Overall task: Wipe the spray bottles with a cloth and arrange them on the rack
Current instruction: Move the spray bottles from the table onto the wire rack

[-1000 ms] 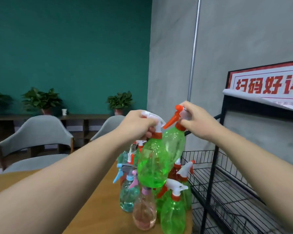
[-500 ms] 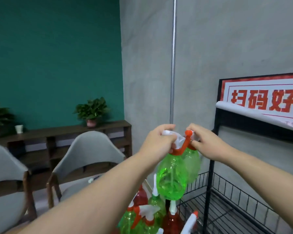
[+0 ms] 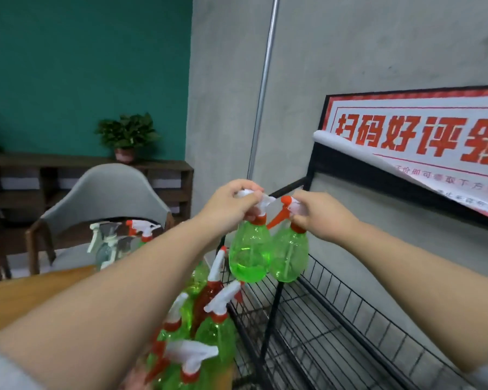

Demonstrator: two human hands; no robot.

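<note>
2 green spray bottles (image 3: 250, 253) held up over the rack's (image 3: 335, 313) near corner, left hand (image 3: 231, 205) and right hand (image 3: 319, 215) each with fingers curled round a trigger head. Thin plastic, mostly empty, so probably light and a bit slick; neck looks the safest grab. Versus 0.5 s ago: bottles now side by side, not overlapping, more of the wooden surface (image 3: 17, 294) showing.

Both my arms reach forward. My left hand (image 3: 231, 204) curls over a sprayer head, fingers pinching it; my right hand (image 3: 319, 213) grips another, knuckles nearly meeting.
</note>
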